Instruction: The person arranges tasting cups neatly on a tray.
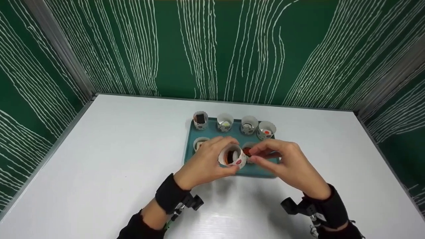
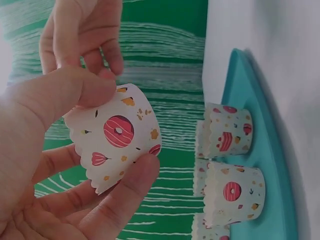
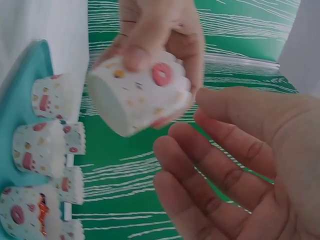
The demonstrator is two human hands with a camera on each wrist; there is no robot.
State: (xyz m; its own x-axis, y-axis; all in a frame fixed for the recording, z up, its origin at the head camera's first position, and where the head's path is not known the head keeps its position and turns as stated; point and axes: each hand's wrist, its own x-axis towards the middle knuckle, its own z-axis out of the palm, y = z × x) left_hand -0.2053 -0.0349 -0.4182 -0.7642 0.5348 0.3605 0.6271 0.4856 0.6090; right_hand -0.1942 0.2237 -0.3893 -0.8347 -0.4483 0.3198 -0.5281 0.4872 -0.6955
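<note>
My left hand (image 1: 207,162) grips a paper baking cup (image 1: 239,161) printed with donuts, raised over the front of a teal tray (image 1: 212,132). The cup is tilted so its mouth faces the head camera; small black, white and orange pieces (image 1: 231,156) lie inside. In the left wrist view, thumb and fingers press the cup wall (image 2: 120,142) from opposite sides. Close to the cup's right side is my right hand (image 1: 287,162), its fingers loosely bent. The right wrist view shows nothing between those fingers (image 3: 220,170).
Along the tray's back edge stand several similar cups, one with a dark block (image 1: 200,118), another with a white and red piece (image 1: 266,132). Another front cup (image 1: 200,143) is partly behind my left hand. Shiny red-orange contents (image 1: 246,151) show beside my right fingertips. A green wall (image 1: 225,66) rises behind the white table (image 1: 132,139).
</note>
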